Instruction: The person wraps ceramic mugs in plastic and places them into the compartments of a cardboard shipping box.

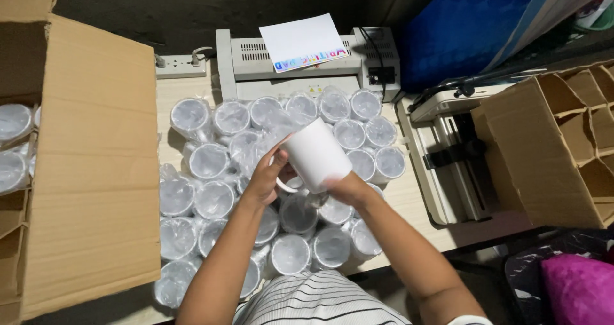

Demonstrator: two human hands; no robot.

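Both my hands hold one plain white mug [315, 153] tilted above a table [409, 200]. My left hand [267, 176] grips it by the handle side, and a clear plastic bag [265, 133] trails off the mug toward the left. My right hand [342, 185] clasps the mug's lower end. Beneath them the table is packed with several white mugs [211, 200] standing upright, each wrapped in clear plastic.
A large open cardboard box [93, 165] with more wrapped mugs stands at the left. A grey laminator [300, 66] with a printed sheet on top sits at the back, next to a power strip [180, 64]. A second machine [448, 152] and a divided carton [563, 146] stand at the right.
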